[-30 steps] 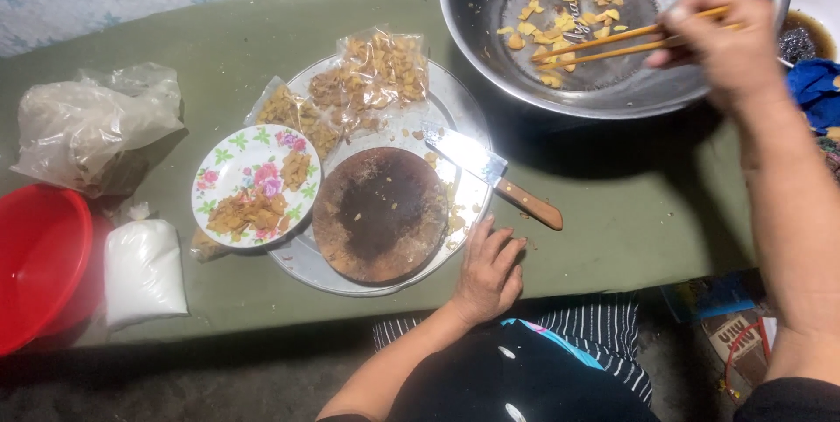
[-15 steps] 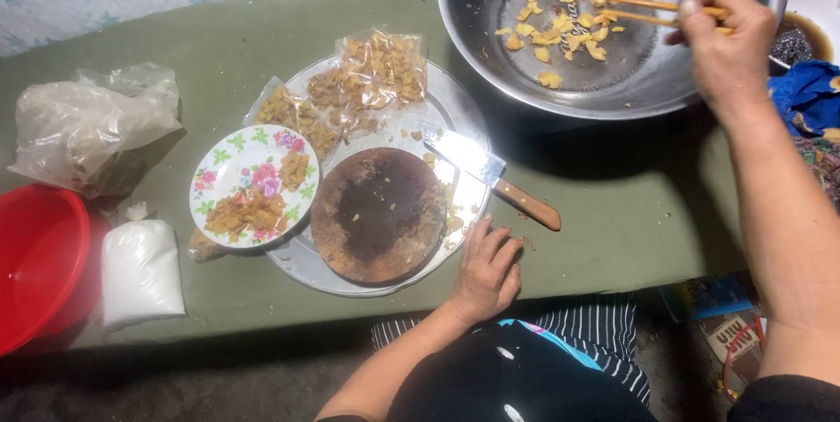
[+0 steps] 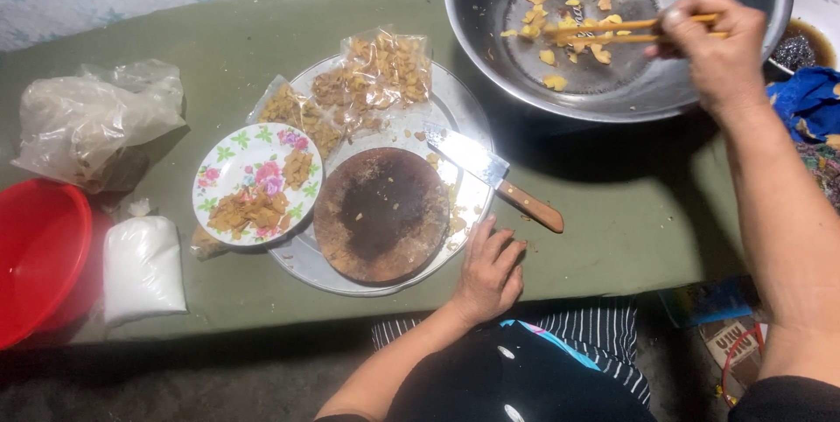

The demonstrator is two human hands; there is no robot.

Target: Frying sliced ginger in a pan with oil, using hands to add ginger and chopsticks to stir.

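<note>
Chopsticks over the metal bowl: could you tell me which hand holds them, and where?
The right hand grips the chopsticks at their upper ends; the left hand rests flat, holding nothing.

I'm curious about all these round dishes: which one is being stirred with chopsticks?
The big steel bowl at top right. The right hand holds chopsticks in it; the floral plate and red bowl sit untouched.

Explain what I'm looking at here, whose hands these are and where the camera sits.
The camera is worn on a person's head, looking down at their own bare hands. The right hand holds chopsticks over yellowish food pieces in a big metal bowl. The left hand rests flat on the green table, beside a round wooden board on a metal tray. A cleaver, a flowered plate, snack bags and a red basin lie nearby.
</note>
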